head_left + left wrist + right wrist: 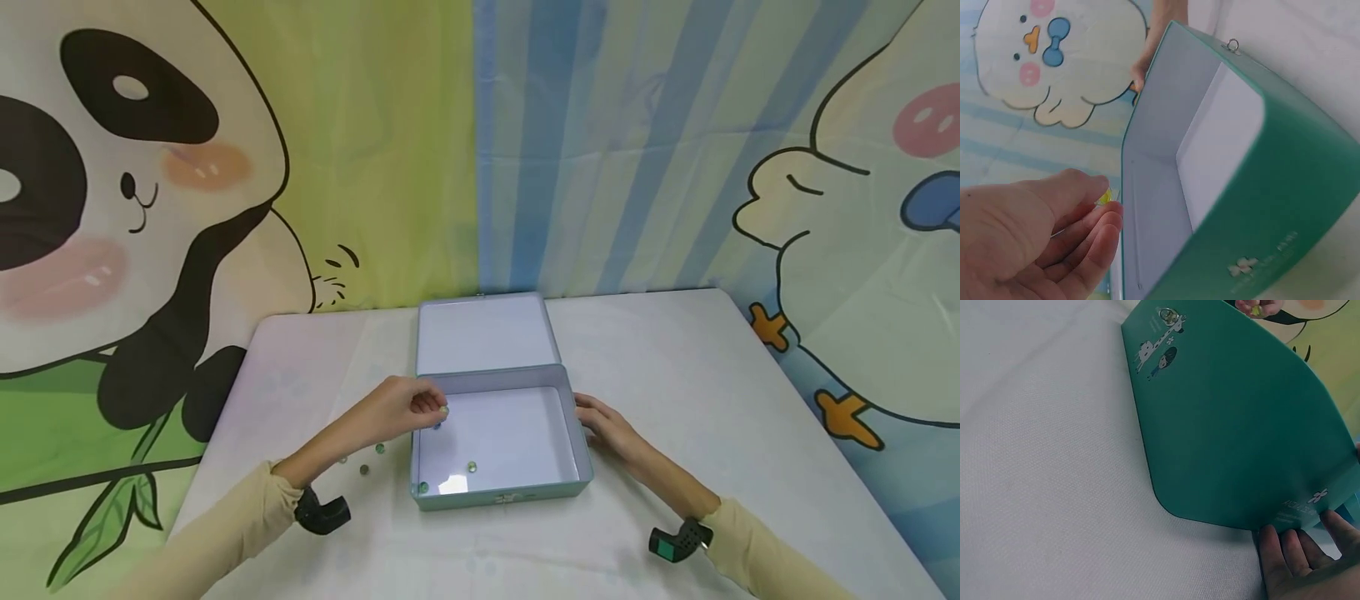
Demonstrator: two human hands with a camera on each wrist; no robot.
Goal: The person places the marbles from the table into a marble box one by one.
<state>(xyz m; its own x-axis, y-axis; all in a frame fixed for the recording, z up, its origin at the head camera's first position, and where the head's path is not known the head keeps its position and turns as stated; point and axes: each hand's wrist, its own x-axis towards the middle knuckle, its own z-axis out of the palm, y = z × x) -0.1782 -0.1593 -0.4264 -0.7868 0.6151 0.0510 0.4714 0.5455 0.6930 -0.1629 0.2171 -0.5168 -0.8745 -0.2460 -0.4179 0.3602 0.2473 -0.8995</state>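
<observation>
A shallow green tin box [504, 499] lies with its hinged lid [483, 337] swung back. Over its left rim, my left hand [408, 408] pinches a small yellow-green glass marble [1105, 197] between thumb and fingertips. Inside the box, one marble [472, 467] lies toward the front and another marble [423, 487] by the front left corner. The fingers of my right hand [611, 429] touch the outside of the box's right wall, near the hinge end; in the right wrist view their fingertips [1268, 534] lie against the green side.
Left of the box, several loose marbles [380, 448] are scattered on the white tablecloth [675, 358]. A metal clasp [1232, 45] sticks out from the box front. Behind the table hangs a cartoon-printed curtain [405, 150].
</observation>
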